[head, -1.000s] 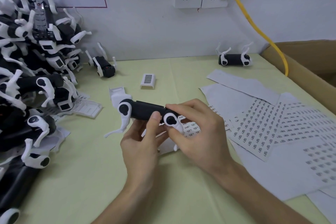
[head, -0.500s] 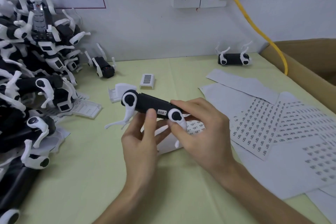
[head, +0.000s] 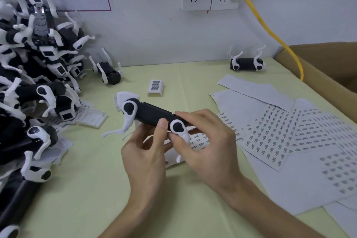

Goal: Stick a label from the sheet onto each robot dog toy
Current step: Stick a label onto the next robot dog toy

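Both hands have a grip on one robot dog toy (head: 152,116), held just above the pale green surface (head: 92,189). The right hand (head: 208,141) wraps the toy's right end: fingers curl over the top of the black body, thumb under the white hip joint. The left hand (head: 146,152) holds from below, its thumb pressed on the side of the body just left of that joint, fingers curled beneath. Most of the toy sticks out to the left of both hands, tilted slightly up at that far end, a white leg hanging down.

Label sheets (head: 270,137) lie spread on the surface to the right, one partly under the right hand. A pile of toys (head: 32,87) fills the left side. Another single toy (head: 246,63) lies by the wall, near a cardboard box (head: 318,75).
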A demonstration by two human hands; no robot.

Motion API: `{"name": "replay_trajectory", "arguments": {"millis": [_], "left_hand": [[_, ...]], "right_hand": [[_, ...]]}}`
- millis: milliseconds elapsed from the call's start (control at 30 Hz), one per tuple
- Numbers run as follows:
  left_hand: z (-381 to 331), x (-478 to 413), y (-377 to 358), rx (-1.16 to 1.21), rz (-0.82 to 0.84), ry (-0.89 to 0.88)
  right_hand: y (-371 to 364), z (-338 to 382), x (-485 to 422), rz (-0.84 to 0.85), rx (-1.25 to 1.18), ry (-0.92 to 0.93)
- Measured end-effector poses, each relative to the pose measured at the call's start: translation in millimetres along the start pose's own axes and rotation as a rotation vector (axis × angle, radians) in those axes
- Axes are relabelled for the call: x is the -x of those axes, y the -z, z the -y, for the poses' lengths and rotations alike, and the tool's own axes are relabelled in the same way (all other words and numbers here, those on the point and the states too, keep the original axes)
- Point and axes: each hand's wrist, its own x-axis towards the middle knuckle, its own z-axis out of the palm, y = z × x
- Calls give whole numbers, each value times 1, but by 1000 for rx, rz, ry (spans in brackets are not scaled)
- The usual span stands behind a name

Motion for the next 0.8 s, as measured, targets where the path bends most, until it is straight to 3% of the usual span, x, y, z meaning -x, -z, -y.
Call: {"name": "replay_trajectory", "arguments": {"millis": [133, 233, 367, 500, 567, 700, 800], "left_hand": [[2, -4, 2, -27, -3, 10], [3, -6, 3, -39, 5, 120], [-2, -18, 7, -49, 210, 286], [-5, -28, 10, -71, 381, 259], [-3, -30, 11, -66, 425, 263], [-4, -31, 12, 14, 518, 323], [-6, -30, 14, -130, 548, 182]], "right_hand": [[1, 3, -1, 128, -170, -163], [4, 5, -4, 228, -294, -343], [15, -3, -20, 267, -293, -433], [37, -12, -42, 268, -504, -745], [43, -15, -47, 287, -546, -778], [57, -21, -54, 206, -391, -717], [87, -37, -61, -47, -472, -812]]}}
